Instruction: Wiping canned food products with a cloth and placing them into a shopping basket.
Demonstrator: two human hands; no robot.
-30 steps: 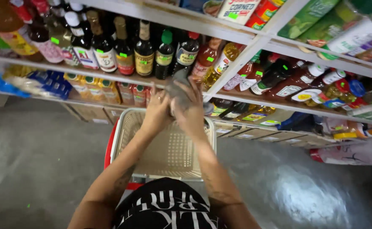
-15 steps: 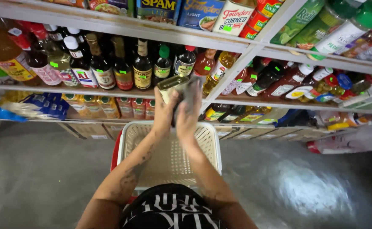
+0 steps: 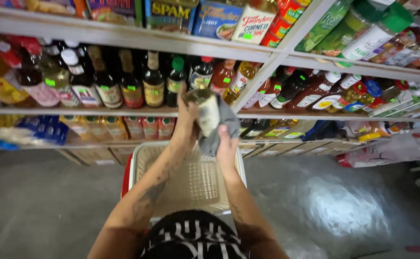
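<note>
The jar is now lifted higher than half a second ago, up to the level of the middle shelf, in front of the dark bottles. The left hand has its grip closed around the jar's side. The right hand presses a grey cloth against it, grip closed on the cloth, so the wiping seems to go on. Below, the pale basket stands open. The shelf edge is very near to the jar; free room is mostly toward the body and the grey floor.
</note>
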